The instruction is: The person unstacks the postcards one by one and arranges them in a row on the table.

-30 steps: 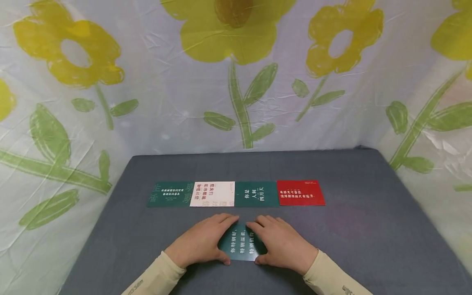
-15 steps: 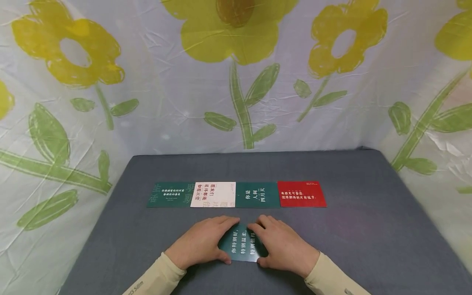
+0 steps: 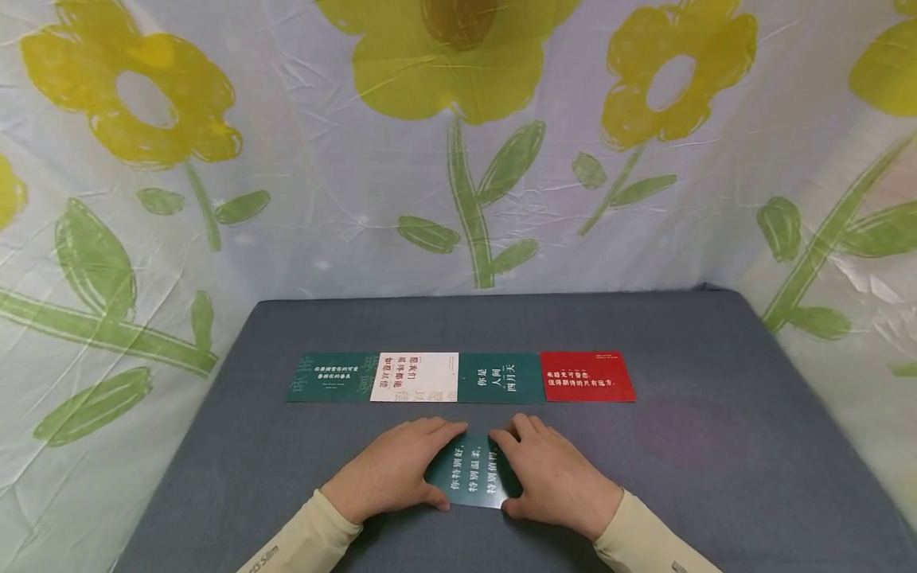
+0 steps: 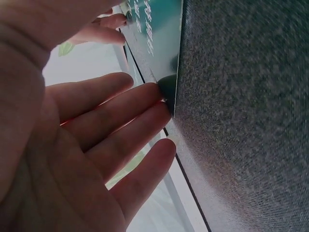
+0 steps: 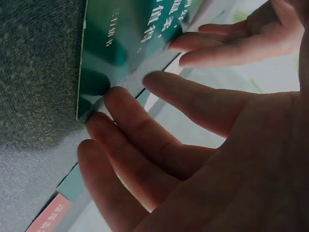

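Observation:
A glossy green card with white lettering lies on the grey table in front of the person, between the two hands. At its left side the left hand has thumb and fingers spread; in the left wrist view its extended fingertips meet a corner of the card. The right hand is at the opposite side, its fingers slightly bent. In the right wrist view, some right fingertips touch or nearly touch the card's corner, while the index finger stands off it. The hands cover the card's left and right ends.
Beyond the hands runs a row of cards side by side: green, white, green and red. A grey cloth covers the table. A flower-patterned curtain hangs behind and at both sides.
The right hand has shifted slightly to the right, uncovering a bit more of the near card's lettering. The left hand, the near card and the row stay nearly the same.

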Demonstrator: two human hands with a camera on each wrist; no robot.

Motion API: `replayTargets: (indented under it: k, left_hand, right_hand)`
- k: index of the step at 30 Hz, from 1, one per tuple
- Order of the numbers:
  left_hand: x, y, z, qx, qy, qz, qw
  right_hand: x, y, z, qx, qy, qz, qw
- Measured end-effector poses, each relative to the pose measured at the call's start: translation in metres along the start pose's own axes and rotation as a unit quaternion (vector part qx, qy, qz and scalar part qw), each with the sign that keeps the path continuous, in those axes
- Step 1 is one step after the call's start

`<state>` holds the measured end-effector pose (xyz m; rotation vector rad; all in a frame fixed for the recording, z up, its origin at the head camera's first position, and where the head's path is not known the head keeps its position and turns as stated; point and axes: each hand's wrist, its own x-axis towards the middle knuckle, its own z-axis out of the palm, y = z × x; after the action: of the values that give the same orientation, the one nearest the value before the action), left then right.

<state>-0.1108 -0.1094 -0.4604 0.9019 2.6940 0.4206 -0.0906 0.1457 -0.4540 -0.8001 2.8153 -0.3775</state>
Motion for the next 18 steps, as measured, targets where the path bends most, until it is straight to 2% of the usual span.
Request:
replayTargets:
  k: [18]
  left_hand:
    - [0.0021, -0.0042, 0.0023, 0.007, 0.0, 0.017, 0.9998]
  right_hand:
    - [-0.0003, 0.0004, -0.0012, 0.024, -0.011, 0.001, 0.9997]
